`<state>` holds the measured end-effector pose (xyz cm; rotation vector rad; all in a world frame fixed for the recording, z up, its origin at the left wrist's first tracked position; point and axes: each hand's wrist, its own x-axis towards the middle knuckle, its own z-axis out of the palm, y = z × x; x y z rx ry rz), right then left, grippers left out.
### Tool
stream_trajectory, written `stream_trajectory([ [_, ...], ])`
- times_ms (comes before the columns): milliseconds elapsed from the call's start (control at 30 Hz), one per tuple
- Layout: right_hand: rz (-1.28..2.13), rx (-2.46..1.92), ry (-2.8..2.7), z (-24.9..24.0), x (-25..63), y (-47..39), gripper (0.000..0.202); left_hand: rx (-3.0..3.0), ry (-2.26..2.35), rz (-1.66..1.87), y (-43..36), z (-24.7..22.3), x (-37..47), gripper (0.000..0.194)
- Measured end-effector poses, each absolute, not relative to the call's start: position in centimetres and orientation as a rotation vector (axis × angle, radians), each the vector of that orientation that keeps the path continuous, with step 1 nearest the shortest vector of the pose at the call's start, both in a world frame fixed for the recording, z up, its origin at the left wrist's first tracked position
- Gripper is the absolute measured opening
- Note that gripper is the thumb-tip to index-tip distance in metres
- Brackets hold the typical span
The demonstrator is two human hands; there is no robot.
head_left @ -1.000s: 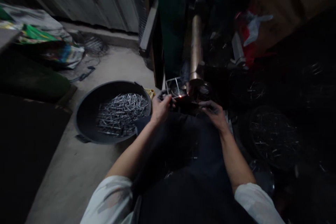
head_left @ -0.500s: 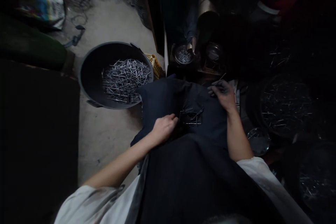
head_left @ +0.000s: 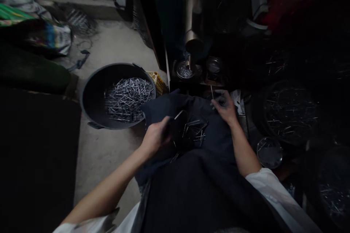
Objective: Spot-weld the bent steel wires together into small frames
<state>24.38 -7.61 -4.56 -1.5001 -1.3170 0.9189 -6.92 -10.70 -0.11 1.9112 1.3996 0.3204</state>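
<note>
Several thin metal rods (head_left: 201, 128) lie on the dark cloth (head_left: 188, 104) over my lap. My left hand (head_left: 158, 134) is closed above the left side of the lap, and a thin metal rod (head_left: 179, 114) sticks out past its fingers. At the far right edge of the lap, my right hand (head_left: 224, 105) pinches another thin rod (head_left: 212, 92), which points away from me. A big grey tub (head_left: 94, 116) on the left holds a heap of similar rods (head_left: 128, 98).
Behind the lap, a small round dish (head_left: 185, 70) of metal pieces sits below a metal pipe (head_left: 193, 18). A yellow crate (head_left: 159, 83) touches the tub. Dark containers of rods (head_left: 291, 111) and a small round dish (head_left: 269, 152) are at the right.
My left hand has lifted back and left from the rods on the lap, a rod now showing at its fingers. The rod in my right hand has turned more upright. The view has shifted.
</note>
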Motion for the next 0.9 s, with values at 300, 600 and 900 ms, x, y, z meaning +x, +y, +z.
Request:
stream_trajectory([
  [300,0.979,-1.119,-1.827,-2.0,19.6,-8.0,0.040,0.942,1.269,0.911,-6.2,-2.9,0.2,0.035],
  [600,0.901,-1.119,-1.834,-1.8,19.7,-6.6,0.033,0.904,1.133,1.060,-6.3,-2.1,1.1,0.029],
  [900,0.861,-1.081,-1.837,-0.5,19.5,-5.1,0.033,0.882,1.079,1.171,-5.4,-1.2,1.7,0.030],
])
